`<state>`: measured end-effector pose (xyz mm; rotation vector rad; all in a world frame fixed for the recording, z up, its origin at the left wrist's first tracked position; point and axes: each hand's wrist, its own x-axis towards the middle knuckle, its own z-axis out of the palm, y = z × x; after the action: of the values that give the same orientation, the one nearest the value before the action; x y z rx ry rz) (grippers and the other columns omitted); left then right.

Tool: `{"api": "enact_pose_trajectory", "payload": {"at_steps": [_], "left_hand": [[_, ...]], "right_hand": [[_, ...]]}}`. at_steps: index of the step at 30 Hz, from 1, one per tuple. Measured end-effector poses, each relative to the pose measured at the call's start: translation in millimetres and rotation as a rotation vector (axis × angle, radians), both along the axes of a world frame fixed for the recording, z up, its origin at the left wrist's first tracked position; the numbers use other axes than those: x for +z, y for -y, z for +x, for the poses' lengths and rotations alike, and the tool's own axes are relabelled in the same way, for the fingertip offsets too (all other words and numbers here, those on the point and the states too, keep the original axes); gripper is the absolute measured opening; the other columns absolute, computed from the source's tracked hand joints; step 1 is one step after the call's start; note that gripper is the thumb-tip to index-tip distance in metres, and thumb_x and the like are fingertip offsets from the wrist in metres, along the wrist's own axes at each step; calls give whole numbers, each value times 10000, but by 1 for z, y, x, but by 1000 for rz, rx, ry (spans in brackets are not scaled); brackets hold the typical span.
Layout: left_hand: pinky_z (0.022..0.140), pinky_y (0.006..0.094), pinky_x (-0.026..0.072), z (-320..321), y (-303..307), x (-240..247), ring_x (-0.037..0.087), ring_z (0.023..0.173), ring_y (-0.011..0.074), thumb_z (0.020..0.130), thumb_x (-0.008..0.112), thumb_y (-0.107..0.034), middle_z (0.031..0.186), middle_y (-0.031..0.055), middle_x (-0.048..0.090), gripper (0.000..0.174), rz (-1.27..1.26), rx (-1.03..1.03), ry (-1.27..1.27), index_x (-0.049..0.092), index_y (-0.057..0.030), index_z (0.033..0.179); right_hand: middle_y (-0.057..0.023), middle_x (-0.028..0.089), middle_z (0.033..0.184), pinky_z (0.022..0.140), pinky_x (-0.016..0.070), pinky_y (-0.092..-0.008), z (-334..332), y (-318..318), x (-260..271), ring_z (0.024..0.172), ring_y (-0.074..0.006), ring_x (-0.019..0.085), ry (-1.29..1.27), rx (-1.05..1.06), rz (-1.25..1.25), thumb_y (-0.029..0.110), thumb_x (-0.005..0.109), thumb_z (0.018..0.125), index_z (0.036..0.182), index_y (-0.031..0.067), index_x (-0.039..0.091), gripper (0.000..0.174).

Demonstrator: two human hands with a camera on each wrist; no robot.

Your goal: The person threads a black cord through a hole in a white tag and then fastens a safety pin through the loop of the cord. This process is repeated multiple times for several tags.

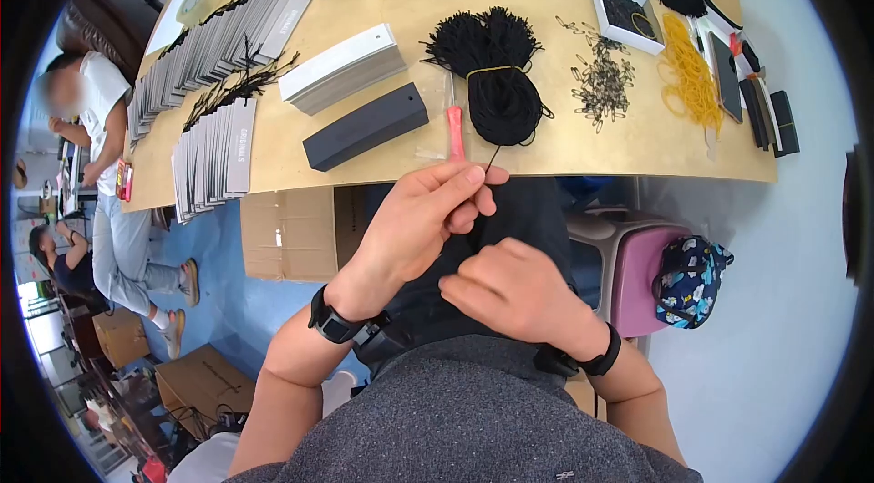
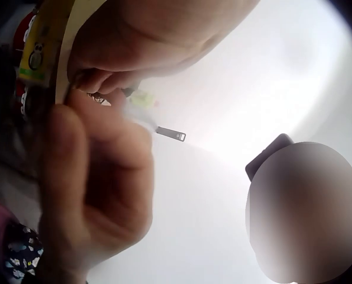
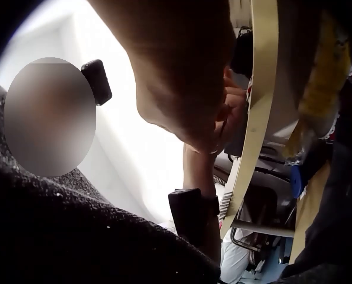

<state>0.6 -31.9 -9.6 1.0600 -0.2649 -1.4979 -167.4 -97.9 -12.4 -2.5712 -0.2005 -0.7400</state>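
In the head view my left hand (image 1: pixel 410 223) pinches a thin black cord (image 1: pixel 493 157) between thumb and forefinger at the table's front edge, just below a black cord bundle (image 1: pixel 503 105) tied with a yellow band. My right hand (image 1: pixel 514 292) is below and to the right, blurred, its fingers bent inward; whether they hold anything is hidden. The left wrist view has my left hand (image 2: pixel 99 177) under my right hand (image 2: pixel 158 35), fingertips close together. In the right wrist view, my right hand (image 3: pixel 176 77) partly covers my left hand (image 3: pixel 230 112).
On the table (image 1: pixel 364 169) are grey tags with cords (image 1: pixel 214 46), a pale card stack (image 1: pixel 341 69), a dark card stack (image 1: pixel 364 126), a red-handled tool (image 1: pixel 456 132), safety pins (image 1: pixel 603 82), a white box (image 1: pixel 628 17) and yellow bands (image 1: pixel 689 73). A person stands at left.
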Motion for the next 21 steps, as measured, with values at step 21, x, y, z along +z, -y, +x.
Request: {"api": "enact_pose_trajectory", "payload": {"at_steps": [21], "left_hand": [[634,192,401,-1,-47,30,547,746,36,1045,524,-189,825,-5,651,261,-65,-179,439,706,-5,1079]], "right_hand": [[-20,661,879,658,483,-221,6,58,11,707,-77,595,-412,-96,1423,172,628,986,1091,14,661,193]]}}
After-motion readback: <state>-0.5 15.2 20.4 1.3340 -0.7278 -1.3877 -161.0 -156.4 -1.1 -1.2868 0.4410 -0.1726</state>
